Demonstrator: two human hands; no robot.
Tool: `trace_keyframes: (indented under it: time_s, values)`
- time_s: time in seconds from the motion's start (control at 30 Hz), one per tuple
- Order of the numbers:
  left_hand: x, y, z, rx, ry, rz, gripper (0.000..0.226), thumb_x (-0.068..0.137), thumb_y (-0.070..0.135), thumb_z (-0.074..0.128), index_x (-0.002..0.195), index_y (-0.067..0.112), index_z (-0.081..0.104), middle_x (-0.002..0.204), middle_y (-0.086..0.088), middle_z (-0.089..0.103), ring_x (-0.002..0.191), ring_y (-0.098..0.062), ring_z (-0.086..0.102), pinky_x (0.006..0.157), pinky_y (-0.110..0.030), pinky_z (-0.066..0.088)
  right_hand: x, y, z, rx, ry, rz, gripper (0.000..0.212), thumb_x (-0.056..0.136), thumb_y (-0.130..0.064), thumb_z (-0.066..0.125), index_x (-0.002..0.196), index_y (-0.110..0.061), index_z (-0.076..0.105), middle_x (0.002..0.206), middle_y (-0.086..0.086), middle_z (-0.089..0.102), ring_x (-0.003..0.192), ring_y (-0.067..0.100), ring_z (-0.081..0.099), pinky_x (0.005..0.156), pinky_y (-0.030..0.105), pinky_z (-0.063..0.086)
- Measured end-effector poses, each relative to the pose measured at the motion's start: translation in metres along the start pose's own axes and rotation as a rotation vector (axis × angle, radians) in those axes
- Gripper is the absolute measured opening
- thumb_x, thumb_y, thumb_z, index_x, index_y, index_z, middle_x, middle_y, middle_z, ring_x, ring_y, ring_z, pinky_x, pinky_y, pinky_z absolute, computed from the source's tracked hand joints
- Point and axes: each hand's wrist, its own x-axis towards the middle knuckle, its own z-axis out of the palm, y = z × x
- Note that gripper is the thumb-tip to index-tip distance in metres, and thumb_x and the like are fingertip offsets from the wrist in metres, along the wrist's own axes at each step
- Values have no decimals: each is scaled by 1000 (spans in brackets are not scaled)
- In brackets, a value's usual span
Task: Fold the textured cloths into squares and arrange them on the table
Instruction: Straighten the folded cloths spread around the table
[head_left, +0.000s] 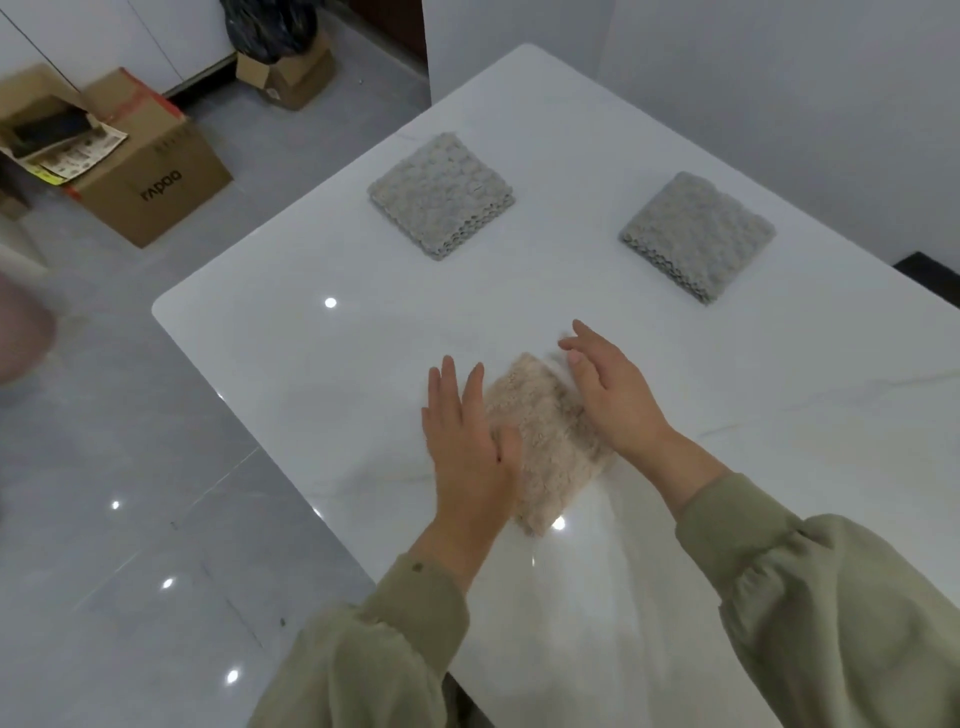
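Note:
A folded beige textured cloth (540, 436) lies on the white table (322, 364) in front of me. My left hand (467, 441) rests flat along its left edge, fingers straight and apart. Against its right edge stands my right hand (613, 395), fingers extended, holding nothing. Farther back lie two folded squares: a pale grey-beige cloth (441, 195) at the centre left and a grey cloth (696, 236) at the right. Both hands partly cover the beige cloth's sides.
The table's left edge and rounded corner (161, 312) drop to a glossy grey floor. Cardboard boxes (150, 176) and a black bag (270, 26) stand on the floor at the far left. A white wall runs behind the table at the right.

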Motion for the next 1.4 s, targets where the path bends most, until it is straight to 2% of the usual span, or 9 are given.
trace_keyframes:
  time_s: [0.2, 0.3, 0.43, 0.53, 0.63, 0.83, 1.17, 1.3, 1.4]
  values:
    - [48, -12, -34, 560, -232, 426, 60, 94, 37, 25, 150, 19, 16, 159, -9, 3, 146, -24, -7, 113, -45, -2, -18, -16, 9, -299, 147, -63, 43, 99, -29, 38, 138, -12, 41, 157, 9, 16, 144, 21, 14, 118, 39, 11]
    - [67, -17, -47, 648, -290, 529, 61, 94, 41, 22, 150, 20, 16, 158, -11, 8, 145, -26, -3, 113, -49, 3, -23, -31, 24, -375, 192, -27, 46, 99, -28, 37, 140, -8, 38, 157, 12, 14, 145, 25, 11, 117, 38, 4]
    - [96, -22, -68, 765, -301, 652, 61, 91, 43, 27, 148, 21, 24, 156, -12, 22, 144, -32, 17, 110, -55, 17, -14, -60, 49, -392, 204, 76, 52, 98, -36, 29, 143, -10, 33, 158, 11, 10, 146, 24, 5, 117, 40, 1]
    - [133, -29, -99, 826, -335, 718, 63, 92, 47, 23, 150, 22, 16, 157, -11, 15, 145, -32, 11, 111, -57, 13, -2, -85, 73, -494, 284, 118, 70, 88, -48, 13, 143, -9, 33, 157, 13, 11, 146, 26, 5, 116, 45, 1]
    - [171, -39, -131, 844, -390, 783, 64, 94, 47, 19, 147, 24, -9, 159, -8, -5, 146, -30, -8, 113, -56, -2, 9, -110, 102, -607, 322, 185, 74, 86, -49, 9, 145, -9, 29, 158, 13, 8, 146, 27, 2, 116, 46, -1]
    - [231, -60, -188, 889, -437, 920, 66, 99, 48, 22, 146, 25, -17, 158, -7, -17, 144, -29, -18, 112, -55, -9, 36, -162, 152, -582, 424, 318, 70, 89, -48, 13, 144, -8, 30, 158, 15, 6, 146, 28, 3, 115, 49, 3]
    - [289, -63, -180, 819, -575, 1005, 65, 98, 47, 25, 150, 24, -7, 158, -7, -13, 144, -26, -18, 112, -51, -12, 89, -182, 163, -488, 513, 376, 68, 91, -47, 17, 144, -7, 29, 157, 15, 7, 146, 28, 4, 115, 46, 3]
    - [315, -72, -163, 761, -633, 1025, 64, 95, 47, 21, 151, 23, 2, 159, -6, -6, 146, -24, -11, 114, -49, -5, 115, -168, 160, -315, 558, 350, 58, 97, -37, 32, 147, -9, 22, 159, 9, 2, 146, 22, 1, 118, 40, 3]
    - [337, -76, -151, 631, -688, 943, 63, 95, 43, 22, 151, 23, 3, 159, -3, -5, 146, -19, -10, 116, -44, -4, 136, -160, 158, -148, 606, 334, 55, 99, -28, 40, 147, -9, 22, 158, 7, 6, 146, 18, 5, 119, 35, 8]
